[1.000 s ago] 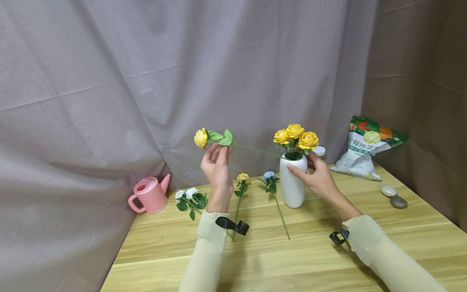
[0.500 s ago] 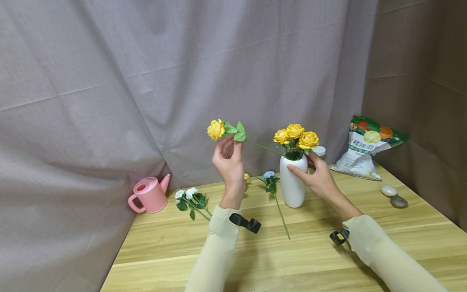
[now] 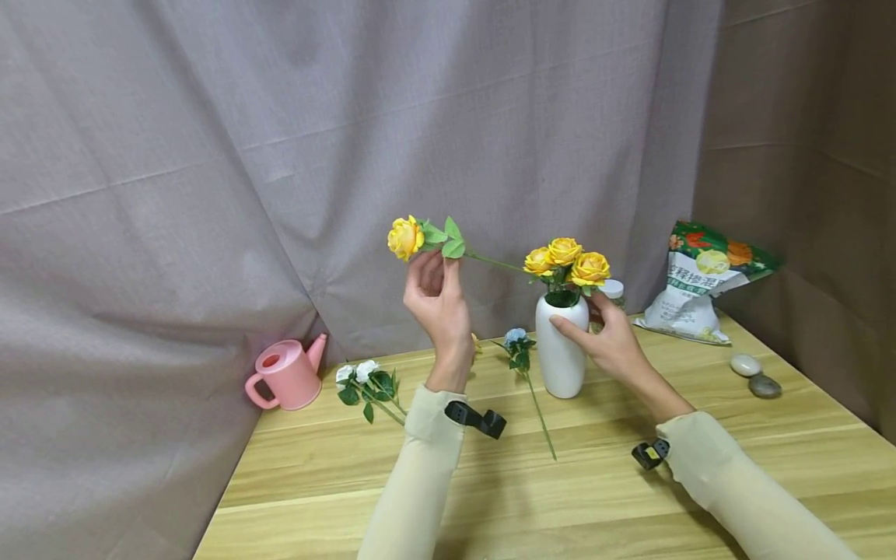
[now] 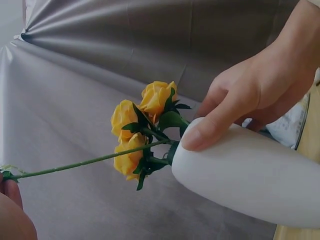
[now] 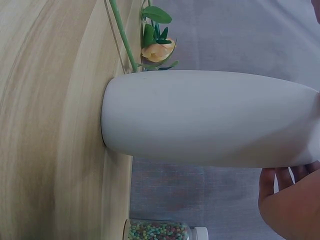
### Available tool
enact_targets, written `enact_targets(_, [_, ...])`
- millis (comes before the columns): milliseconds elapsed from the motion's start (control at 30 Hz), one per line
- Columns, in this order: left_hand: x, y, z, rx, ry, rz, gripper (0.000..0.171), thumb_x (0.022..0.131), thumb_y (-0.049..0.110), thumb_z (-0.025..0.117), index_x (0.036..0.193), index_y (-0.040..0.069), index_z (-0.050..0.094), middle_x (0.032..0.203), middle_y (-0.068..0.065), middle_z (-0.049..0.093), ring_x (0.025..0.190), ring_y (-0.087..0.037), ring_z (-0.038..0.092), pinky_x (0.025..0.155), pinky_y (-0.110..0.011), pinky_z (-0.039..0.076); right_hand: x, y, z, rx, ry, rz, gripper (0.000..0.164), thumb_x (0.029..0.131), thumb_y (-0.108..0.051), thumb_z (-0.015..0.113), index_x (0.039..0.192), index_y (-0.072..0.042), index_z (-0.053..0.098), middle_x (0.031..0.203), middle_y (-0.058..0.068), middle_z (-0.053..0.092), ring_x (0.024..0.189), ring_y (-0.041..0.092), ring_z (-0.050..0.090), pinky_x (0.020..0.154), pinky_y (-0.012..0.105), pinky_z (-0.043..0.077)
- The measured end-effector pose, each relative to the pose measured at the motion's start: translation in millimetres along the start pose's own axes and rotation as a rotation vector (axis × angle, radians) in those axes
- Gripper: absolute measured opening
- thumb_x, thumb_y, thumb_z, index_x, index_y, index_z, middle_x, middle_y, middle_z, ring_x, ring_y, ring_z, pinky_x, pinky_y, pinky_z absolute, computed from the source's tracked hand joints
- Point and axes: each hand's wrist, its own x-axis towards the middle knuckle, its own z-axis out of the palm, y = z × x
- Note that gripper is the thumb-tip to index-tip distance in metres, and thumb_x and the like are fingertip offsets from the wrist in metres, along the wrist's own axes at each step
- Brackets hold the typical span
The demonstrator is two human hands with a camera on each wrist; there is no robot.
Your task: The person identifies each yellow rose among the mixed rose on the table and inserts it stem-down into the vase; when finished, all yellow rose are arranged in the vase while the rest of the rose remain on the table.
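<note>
My left hand (image 3: 442, 311) pinches the stem of a yellow rose (image 3: 406, 238) just below its leaves. The rose is held almost sideways, bloom to the left. Its thin stem (image 4: 75, 164) runs right to the mouth of a white vase (image 3: 562, 350); whether the tip is inside cannot be told. Several yellow roses (image 3: 564, 252) stand in the vase, which is upright on the table. My right hand (image 3: 616, 338) grips the vase near its rim, thumb (image 4: 200, 136) in front and fingers (image 5: 283, 177) round the far side.
A blue rose (image 3: 516, 336) lies left of the vase, with white roses (image 3: 365, 371) and a pink watering can (image 3: 287, 375) further left. Behind my right hand is a jar of coloured beads (image 5: 159, 231). A printed bag (image 3: 689, 292) and two stones (image 3: 764, 386) are at right.
My left hand has moved right and up with the yellow rose, raising the bloom and steepening the stem. The right hand and the vase have stayed in place.
</note>
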Motion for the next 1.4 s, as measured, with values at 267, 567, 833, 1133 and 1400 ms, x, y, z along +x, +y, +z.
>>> enact_targets(267, [-1.4,-1.8,-0.4,0.082,-0.046,0.006,0.027,0.090,0.020,0.077,0.113,0.007,0.071,0.106,-0.014,0.075,0.095,-0.022,0.072,0.085,-0.028,0.058,0,0,-1,-0.007,-0.004,0.003,0.056,0.090,-0.043,0.075,0.133,-0.016,0.054,0.129,0.007,0.065,0.111,0.022,0.061,0.083,0.021,0.052])
enact_targets(567, [-19.6,-27.0,3.0,0.206,-0.130,-0.083,0.021,0.091,0.020,0.077,0.109,0.012,0.072,0.103,-0.006,0.076,0.095,-0.018,0.073,0.087,-0.033,0.059,-1,1,-1,-0.002,-0.018,0.018,0.058,0.091,-0.044,0.073,0.137,-0.017,0.052,0.131,0.006,0.064,0.113,0.022,0.060,0.082,0.016,0.050])
enact_targets(833, [-33.4,-41.9,17.3,0.379,-0.215,-0.083,0.015,0.092,0.021,0.075,0.106,0.015,0.073,0.098,0.000,0.077,0.089,-0.010,0.072,0.082,-0.027,0.060,-1,-1,0,0.003,-0.016,0.003,0.059,0.091,-0.042,0.073,0.140,-0.017,0.051,0.131,0.006,0.063,0.114,0.024,0.060,0.083,0.017,0.050])
enact_targets(1133, [-37.7,-44.1,30.1,0.532,-0.261,-0.083,0.016,0.092,0.026,0.075,0.105,0.018,0.078,0.096,0.007,0.078,0.083,-0.002,0.072,0.075,-0.019,0.059,0,0,1,0.006,-0.006,-0.007,0.058,0.090,-0.042,0.075,0.136,-0.015,0.052,0.130,0.007,0.064,0.114,0.022,0.061,0.084,0.015,0.049])
enact_targets(1400, [-44.2,-53.5,30.5,0.578,-0.304,-0.102,0.015,0.092,0.028,0.075,0.104,0.019,0.078,0.095,0.009,0.078,0.080,0.001,0.070,0.072,-0.017,0.058,-1,-1,0,0.010,-0.009,-0.008,0.057,0.090,-0.042,0.074,0.137,-0.018,0.052,0.129,0.004,0.064,0.112,0.017,0.060,0.083,0.016,0.050])
